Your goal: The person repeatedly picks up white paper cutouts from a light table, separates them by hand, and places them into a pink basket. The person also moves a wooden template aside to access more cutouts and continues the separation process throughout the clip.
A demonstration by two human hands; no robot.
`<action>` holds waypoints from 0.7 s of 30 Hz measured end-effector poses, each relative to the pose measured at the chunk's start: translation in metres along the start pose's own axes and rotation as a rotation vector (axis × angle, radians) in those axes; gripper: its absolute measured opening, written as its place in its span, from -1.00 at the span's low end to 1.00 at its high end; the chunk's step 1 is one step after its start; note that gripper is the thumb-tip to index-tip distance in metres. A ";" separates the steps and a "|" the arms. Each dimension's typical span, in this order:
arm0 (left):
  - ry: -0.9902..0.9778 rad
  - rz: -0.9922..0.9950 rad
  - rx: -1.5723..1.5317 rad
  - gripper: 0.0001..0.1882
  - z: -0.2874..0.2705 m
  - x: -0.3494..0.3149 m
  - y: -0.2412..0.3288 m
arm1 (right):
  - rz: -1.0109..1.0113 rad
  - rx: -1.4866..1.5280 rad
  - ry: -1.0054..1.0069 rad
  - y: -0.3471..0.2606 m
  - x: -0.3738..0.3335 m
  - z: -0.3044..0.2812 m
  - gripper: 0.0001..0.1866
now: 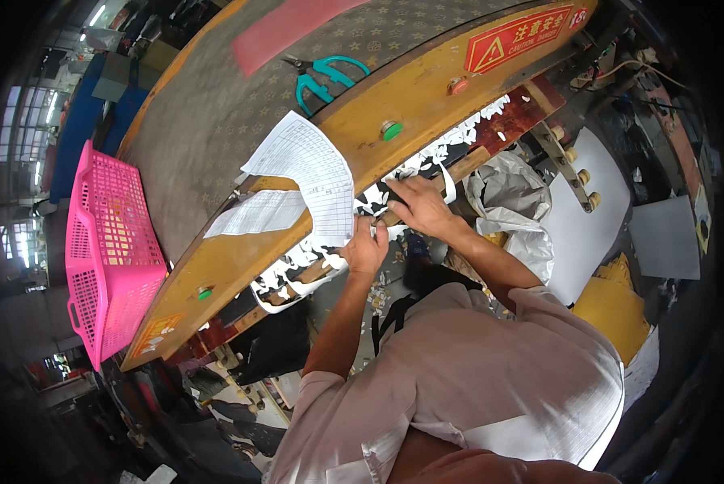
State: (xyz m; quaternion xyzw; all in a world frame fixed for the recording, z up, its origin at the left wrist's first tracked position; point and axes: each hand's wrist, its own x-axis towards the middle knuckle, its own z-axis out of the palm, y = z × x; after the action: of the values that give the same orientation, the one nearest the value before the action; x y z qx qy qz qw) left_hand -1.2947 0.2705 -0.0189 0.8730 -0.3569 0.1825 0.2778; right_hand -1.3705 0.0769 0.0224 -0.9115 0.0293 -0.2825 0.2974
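Note:
At the front ledge of a yellow machine, both my hands are close together. The fingers of my left hand (366, 246) are closed at the ledge's edge, below a hanging printed paper sheet (330, 189); what they hold is hidden. My right hand (421, 206) lies just to the right, fingers spread and reaching over the ledge among white cut pieces (435, 149). More white scraps (301, 256) lie left of my left hand. A curved white strip (305, 288) loops over the ledge there, and another white strip end (448, 184) shows beside my right hand.
The yellow machine beam (410, 97) carries a green button (391, 130), a red button (458, 85) and a warning sign. Teal-handled scissors (330, 78) lie behind it. A pink basket (120, 250) stands left; crumpled silvery sheeting (511, 202) lies right.

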 end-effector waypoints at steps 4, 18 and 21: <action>0.021 0.003 0.039 -0.84 -0.004 0.002 0.003 | -0.185 -0.086 0.108 0.018 -0.012 0.021 -0.79; -0.008 -0.025 0.019 -0.75 -0.002 -0.020 0.014 | -0.056 -0.068 -0.048 0.009 -0.032 0.019 -0.82; -0.099 -0.041 -0.060 -0.79 -0.021 -0.051 0.039 | 0.041 0.164 -0.116 0.006 -0.053 -0.013 -0.82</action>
State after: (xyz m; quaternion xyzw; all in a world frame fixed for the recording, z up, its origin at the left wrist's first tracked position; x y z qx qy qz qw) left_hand -1.3601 0.2876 -0.0149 0.8794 -0.3575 0.1227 0.2895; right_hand -1.4213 0.0774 0.0011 -0.8982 0.0073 -0.2246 0.3777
